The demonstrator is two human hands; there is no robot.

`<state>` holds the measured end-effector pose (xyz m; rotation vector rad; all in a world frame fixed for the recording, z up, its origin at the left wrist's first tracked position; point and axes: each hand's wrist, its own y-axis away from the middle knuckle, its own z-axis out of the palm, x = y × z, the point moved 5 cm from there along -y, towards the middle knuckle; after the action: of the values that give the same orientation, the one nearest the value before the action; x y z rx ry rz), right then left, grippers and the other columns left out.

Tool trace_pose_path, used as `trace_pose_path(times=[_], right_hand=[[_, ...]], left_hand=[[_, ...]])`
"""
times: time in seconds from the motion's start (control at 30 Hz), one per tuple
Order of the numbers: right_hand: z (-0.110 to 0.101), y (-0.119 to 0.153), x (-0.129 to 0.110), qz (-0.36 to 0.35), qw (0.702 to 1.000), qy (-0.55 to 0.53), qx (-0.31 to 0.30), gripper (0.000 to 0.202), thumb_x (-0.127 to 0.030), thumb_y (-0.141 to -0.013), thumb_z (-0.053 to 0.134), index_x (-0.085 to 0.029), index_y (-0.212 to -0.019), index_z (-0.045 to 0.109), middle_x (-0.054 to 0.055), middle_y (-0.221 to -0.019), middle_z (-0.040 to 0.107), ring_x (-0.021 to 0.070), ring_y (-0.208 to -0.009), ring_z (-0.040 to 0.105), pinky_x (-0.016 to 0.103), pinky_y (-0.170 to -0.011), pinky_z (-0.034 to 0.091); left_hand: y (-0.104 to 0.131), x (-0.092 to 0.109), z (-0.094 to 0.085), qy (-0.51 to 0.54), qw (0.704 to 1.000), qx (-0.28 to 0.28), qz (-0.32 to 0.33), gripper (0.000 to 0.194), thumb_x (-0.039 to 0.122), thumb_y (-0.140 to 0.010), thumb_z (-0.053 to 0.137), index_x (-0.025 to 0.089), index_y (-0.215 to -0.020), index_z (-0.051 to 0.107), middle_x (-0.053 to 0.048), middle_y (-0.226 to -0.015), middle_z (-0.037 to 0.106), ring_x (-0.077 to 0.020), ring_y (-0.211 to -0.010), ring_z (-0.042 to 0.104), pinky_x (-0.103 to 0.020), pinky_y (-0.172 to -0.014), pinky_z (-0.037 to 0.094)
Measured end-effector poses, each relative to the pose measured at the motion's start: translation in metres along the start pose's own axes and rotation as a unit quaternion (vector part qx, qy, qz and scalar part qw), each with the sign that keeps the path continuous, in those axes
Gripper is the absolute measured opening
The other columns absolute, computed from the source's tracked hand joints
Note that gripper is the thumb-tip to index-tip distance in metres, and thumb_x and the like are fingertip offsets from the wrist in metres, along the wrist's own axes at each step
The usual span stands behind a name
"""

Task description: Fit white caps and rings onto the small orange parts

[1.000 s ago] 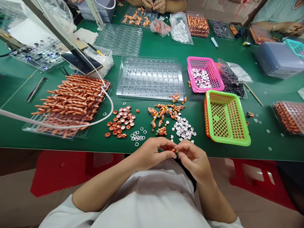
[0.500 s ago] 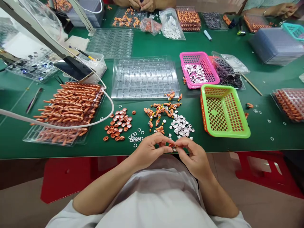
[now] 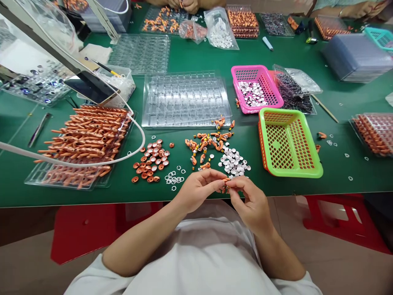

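Note:
Fingertips of my left hand (image 3: 199,188) and my right hand (image 3: 250,200) meet at the table's front edge, both pinching a small orange piece (image 3: 226,180). Its details are mostly hidden by the fingers. Just beyond lie white caps (image 3: 233,160) and a cluster of orange parts with yellow bits (image 3: 208,142). To the left are orange cups (image 3: 150,162), some with white inside, and thin clear-white rings (image 3: 174,178).
A green basket (image 3: 290,143) and a pink basket (image 3: 257,88) stand at right. Clear trays (image 3: 186,100) lie beyond the parts. Stacked orange pieces (image 3: 89,135), a phone (image 3: 92,87) and a white cable (image 3: 76,164) are left. Other people's hands (image 3: 187,5) show across the table.
The orange piece shows more between my fingertips, and my left hand has shifted slightly up and right around it. The view has moved a little.

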<state>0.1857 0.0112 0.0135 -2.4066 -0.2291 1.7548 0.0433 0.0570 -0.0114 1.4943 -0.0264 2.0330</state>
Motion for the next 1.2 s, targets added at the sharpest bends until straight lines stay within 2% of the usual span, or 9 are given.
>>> trace_pose_path(times=[0.1,0.17,0.43,0.57,0.83,1.07,1.2], right_hand=[[0.001,-0.001,-0.009,-0.065,0.996,0.054,0.021,0.029,-0.001,-0.086,0.056,-0.022,-0.105,0.062,0.003,-0.095,0.065,0.0151,-0.088,0.063,0.029,-0.077,0.052],[0.001,0.0,-0.011,-0.082,0.994,0.073,0.029,0.031,0.0,-0.085,0.056,-0.022,-0.106,0.062,0.004,-0.096,0.065,0.0155,-0.089,0.063,0.029,-0.078,0.052],[-0.002,0.007,-0.001,-0.009,0.998,0.018,0.06,0.029,-0.004,-0.086,0.056,-0.023,-0.104,0.067,0.005,-0.096,0.063,0.0169,-0.086,0.063,0.031,-0.072,0.055],[0.0,0.009,0.0,-0.011,0.997,0.007,0.071,0.028,-0.004,-0.085,0.057,-0.023,-0.103,0.067,0.005,-0.094,0.063,0.0177,-0.085,0.064,0.033,-0.073,0.056],[0.005,0.01,-0.013,-0.119,0.985,0.109,0.058,0.03,-0.001,-0.083,0.059,-0.022,-0.104,0.063,0.005,-0.093,0.066,0.0171,-0.084,0.065,0.029,-0.069,0.054],[0.004,0.006,-0.012,-0.066,0.987,0.138,0.049,0.022,-0.008,-0.088,0.053,-0.023,-0.103,0.059,0.006,-0.093,0.064,0.0199,-0.086,0.063,0.035,-0.074,0.053],[0.003,0.003,-0.014,-0.053,0.987,0.145,0.036,0.019,-0.01,-0.089,0.052,-0.023,-0.102,0.059,0.005,-0.091,0.063,0.0185,-0.082,0.061,0.033,-0.07,0.052]], left_hand=[[-0.001,-0.004,0.001,0.019,0.999,0.025,0.004,0.015,0.027,-0.081,0.072,0.017,-0.092,0.073,-0.001,-0.082,0.073,-0.0106,-0.072,0.066,-0.022,-0.071,0.055],[0.0,-0.006,0.001,0.022,0.999,0.03,0.004,0.015,0.028,-0.082,0.071,0.018,-0.093,0.074,-0.002,-0.082,0.073,-0.0103,-0.072,0.065,-0.021,-0.071,0.055],[0.001,-0.008,0.007,0.065,0.997,0.028,-0.022,0.017,0.021,-0.073,0.078,0.016,-0.089,0.073,-0.002,-0.082,0.074,-0.0105,-0.071,0.068,-0.021,-0.07,0.056],[0.002,-0.007,0.01,0.081,0.996,0.036,-0.025,0.016,0.018,-0.071,0.077,0.014,-0.084,0.07,-0.001,-0.077,0.073,-0.0118,-0.071,0.068,-0.024,-0.072,0.056],[0.005,-0.005,0.009,0.04,0.995,0.09,0.0,0.012,0.014,-0.071,0.073,0.014,-0.082,0.07,-0.002,-0.079,0.073,-0.0125,-0.075,0.068,-0.022,-0.071,0.055],[0.011,-0.007,0.009,0.025,0.997,0.071,0.011,0.02,0.024,-0.077,0.072,0.015,-0.095,0.074,-0.007,-0.096,0.077,-0.0191,-0.09,0.071,-0.03,-0.085,0.057],[0.013,-0.009,0.007,-0.013,0.998,0.064,0.023,0.023,0.026,-0.079,0.071,0.016,-0.1,0.075,-0.008,-0.101,0.077,-0.0221,-0.095,0.072,-0.034,-0.09,0.057]])
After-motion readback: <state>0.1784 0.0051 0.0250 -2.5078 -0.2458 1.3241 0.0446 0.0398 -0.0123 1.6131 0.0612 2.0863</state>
